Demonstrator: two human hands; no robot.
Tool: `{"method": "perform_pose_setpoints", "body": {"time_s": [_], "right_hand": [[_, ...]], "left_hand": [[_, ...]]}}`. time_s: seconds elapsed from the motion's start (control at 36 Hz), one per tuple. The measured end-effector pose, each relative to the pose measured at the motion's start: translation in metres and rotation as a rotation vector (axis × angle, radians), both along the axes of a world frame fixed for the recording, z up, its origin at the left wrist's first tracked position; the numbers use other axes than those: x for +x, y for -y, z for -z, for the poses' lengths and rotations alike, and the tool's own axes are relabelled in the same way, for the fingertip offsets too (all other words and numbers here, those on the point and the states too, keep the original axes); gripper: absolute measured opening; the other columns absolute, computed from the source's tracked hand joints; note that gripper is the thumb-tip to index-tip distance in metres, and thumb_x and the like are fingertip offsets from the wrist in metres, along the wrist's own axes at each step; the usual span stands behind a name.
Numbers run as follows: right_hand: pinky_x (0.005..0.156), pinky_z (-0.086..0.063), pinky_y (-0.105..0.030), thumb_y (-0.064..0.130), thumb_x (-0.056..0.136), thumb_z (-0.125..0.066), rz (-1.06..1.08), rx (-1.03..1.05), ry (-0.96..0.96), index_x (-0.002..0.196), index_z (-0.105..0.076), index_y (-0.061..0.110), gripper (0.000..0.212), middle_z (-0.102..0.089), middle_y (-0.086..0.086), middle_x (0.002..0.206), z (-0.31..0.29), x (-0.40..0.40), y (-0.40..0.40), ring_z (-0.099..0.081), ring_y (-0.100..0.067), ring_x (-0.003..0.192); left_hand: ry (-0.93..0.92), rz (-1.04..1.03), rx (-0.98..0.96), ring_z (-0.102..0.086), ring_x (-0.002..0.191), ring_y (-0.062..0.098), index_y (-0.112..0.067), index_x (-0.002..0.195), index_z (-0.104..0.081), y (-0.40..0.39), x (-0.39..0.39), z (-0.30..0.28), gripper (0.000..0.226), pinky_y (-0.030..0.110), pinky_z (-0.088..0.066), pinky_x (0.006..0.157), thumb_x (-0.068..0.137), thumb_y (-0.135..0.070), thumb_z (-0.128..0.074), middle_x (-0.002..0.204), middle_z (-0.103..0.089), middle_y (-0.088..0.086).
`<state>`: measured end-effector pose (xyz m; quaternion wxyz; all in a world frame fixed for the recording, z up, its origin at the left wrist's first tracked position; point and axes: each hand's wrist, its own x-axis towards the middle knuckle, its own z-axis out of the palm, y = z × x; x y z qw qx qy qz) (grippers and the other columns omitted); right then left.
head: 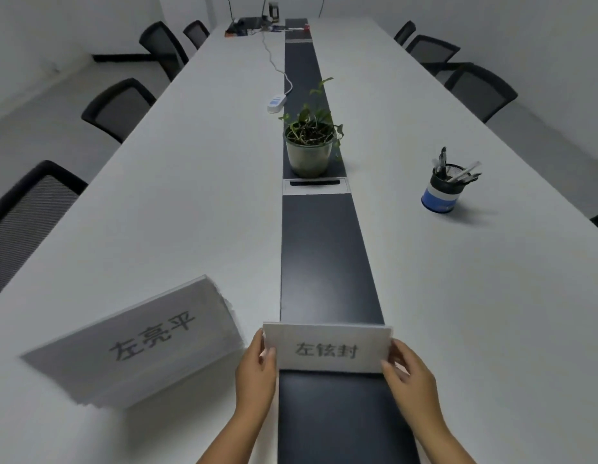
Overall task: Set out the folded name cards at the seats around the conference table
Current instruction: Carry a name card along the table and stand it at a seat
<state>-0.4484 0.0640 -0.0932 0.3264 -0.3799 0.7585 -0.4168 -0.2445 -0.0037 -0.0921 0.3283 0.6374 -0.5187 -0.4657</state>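
A white folded name card point(327, 348) with black printed characters stands across the dark centre strip at the near end of the long white conference table point(177, 202). My left hand point(257, 373) pinches its left edge and my right hand point(409, 376) pinches its right edge. To the left, a stack of several more name cards point(137, 343) lies on the tabletop, angled, its top card showing large black characters.
A potted plant point(310, 145) stands on the dark strip point(324, 256) mid-table, above a cable hatch point(316, 186). A pen cup point(444, 187) sits to the right. A power strip point(276, 102) and cord lie farther back. Black chairs point(26, 216) line both sides.
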Motion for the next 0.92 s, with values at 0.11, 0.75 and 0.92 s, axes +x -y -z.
{"method": "perform_pose_setpoints", "body": {"time_s": [0.11, 0.75, 0.92], "right_hand": [[0.062, -0.037, 0.008, -0.008, 0.074, -0.063, 0.052, 0.019, -0.051, 0.105, -0.061, 0.000, 0.032, -0.063, -0.016, 0.099, 0.019, -0.002, -0.012, -0.060, 0.009, 0.071], [0.073, -0.039, -0.026, -0.004, 0.079, -0.059, 0.081, 0.016, -0.137, 0.093, -0.065, -0.002, 0.015, -0.064, -0.015, 0.091, 0.037, -0.019, 0.005, -0.055, -0.024, 0.080], [0.064, -0.036, 0.005, -0.007, 0.078, -0.058, 0.092, 0.001, -0.144, 0.085, -0.065, -0.002, 0.012, -0.060, -0.010, 0.081, 0.039, -0.020, 0.002, -0.055, -0.024, 0.075]], "left_hand": [[0.134, -0.022, -0.008, -0.056, 0.103, 0.021, -0.008, 0.113, -0.058, -0.008, 0.007, 0.019, 0.031, 0.025, -0.037, 0.083, 0.085, 0.000, -0.049, 0.113, -0.064, 0.010], [0.139, 0.038, -0.078, -0.056, 0.076, -0.012, -0.014, 0.098, -0.068, -0.004, 0.004, 0.033, 0.025, 0.001, -0.039, 0.068, 0.082, 0.000, -0.055, 0.083, -0.063, -0.019], [0.144, 0.011, -0.073, -0.056, 0.075, -0.011, -0.016, 0.092, -0.069, -0.005, 0.002, 0.037, 0.024, -0.001, -0.040, 0.065, 0.082, -0.001, -0.055, 0.067, -0.062, -0.035]]}}
